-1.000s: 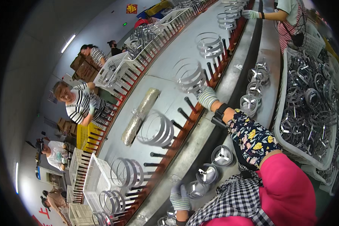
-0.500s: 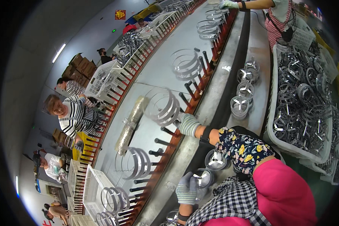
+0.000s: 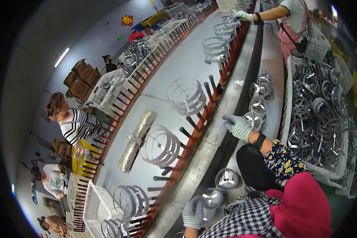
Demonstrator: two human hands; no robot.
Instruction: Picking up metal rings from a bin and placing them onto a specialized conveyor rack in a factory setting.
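My right hand (image 3: 239,127), in a striped glove, is over the near ledge with its fingers reaching out to the left, apart and holding nothing. Just past it lies a small metal ring with a white three-armed centre (image 3: 253,119). At the lower middle, my left hand (image 3: 193,214), also gloved, has its fingers bent against the edge of another such ring (image 3: 212,197); whatever they grip is hidden. A similar ring (image 3: 227,179) rests just beyond. Across the ledge, a cage of silver hoops and thin wires (image 3: 160,146) sits against the black pegs, with a three-armed piece inside it.
Black pegs on a red rail (image 3: 194,137) line the table edge. More hoop cages (image 3: 186,96) stand along it. A wrapped roll (image 3: 137,141) lies on the table. At right is a white crate (image 3: 285,119) heaped with metal rings. Co-workers stand across the table and at far right.
My right hand has moved off the hoop cage at the pegs, going right to the rings on the ledge. The cages have shifted down along the table. My left hand is slightly lower.
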